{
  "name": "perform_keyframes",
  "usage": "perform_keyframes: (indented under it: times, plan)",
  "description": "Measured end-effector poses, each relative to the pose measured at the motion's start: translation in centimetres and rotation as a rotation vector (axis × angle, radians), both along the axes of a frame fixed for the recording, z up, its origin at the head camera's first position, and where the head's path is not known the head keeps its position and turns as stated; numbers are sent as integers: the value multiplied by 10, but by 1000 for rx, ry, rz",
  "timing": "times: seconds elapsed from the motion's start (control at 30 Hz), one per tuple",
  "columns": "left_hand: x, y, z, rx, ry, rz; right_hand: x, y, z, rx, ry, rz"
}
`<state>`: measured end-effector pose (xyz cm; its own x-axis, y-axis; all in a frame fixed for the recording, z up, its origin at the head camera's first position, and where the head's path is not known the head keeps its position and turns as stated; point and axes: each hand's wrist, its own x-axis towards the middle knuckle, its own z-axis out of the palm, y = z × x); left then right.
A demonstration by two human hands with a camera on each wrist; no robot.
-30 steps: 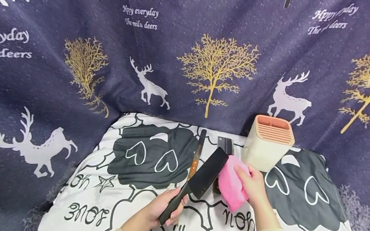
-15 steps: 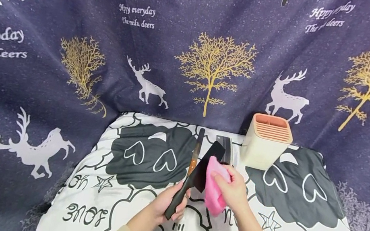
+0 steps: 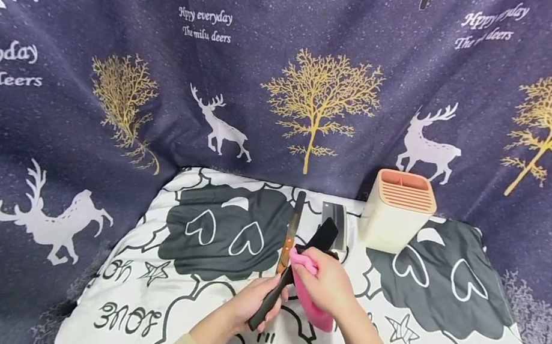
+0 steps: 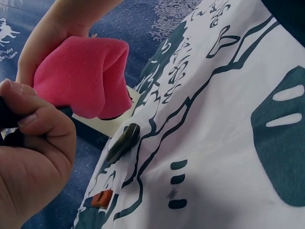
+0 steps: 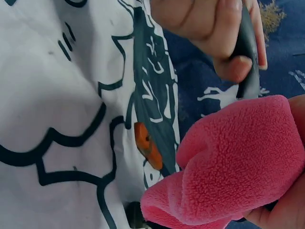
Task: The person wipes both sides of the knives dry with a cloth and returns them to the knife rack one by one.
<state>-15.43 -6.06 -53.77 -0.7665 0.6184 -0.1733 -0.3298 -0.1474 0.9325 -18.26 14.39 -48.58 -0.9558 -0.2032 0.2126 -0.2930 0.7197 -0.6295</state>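
My left hand grips the black handle of a cleaver, its black blade slanting up and away to the right. In my right hand is a pink cloth, folded over the blade close to the handle and hiding much of it. The right wrist view shows the fuzzy cloth just below the black handle, with my left fingers curled round that handle. From the left wrist, the cloth appears beyond my left hand.
A knife with a wooden handle lies on the patterned sheet, left of the held blade. Behind the blade lies another broad knife, partly covered. A cream knife block with an orange slotted top stands at the back right.
My right hand has brought the pink cloth leftward onto the cleaver blade and down toward its handle. The blade has turned and looks narrower from the head view. My left hand keeps its grip.
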Motion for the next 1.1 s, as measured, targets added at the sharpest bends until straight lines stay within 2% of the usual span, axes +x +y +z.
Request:
perform_keyframes:
  times: [0.33, 0.53, 0.7, 0.83, 0.9, 0.97, 1.1]
  plan:
    - [1, -7, 3, 72, -1, -64, -28, 29, -3, -50, -48, -66]
    - [0, -9, 1, 148, -8, -106, -43, 46, -5, -39, -30, -120]
    - [2, -10, -1, 166, -25, -134, -49, 56, -8, -24, -3, -188]
    - [5, -10, -5, 184, -32, -141, -48, 60, -12, -46, 14, -235]
    - [5, -11, -6, 186, -40, -136, -45, 60, -10, -66, 12, -230]
    - [6, -12, -7, 184, -47, -131, -40, 60, -6, -99, -11, -191]
    - [4, -14, -7, 139, -82, -57, -29, 58, 13, -165, -71, -29]
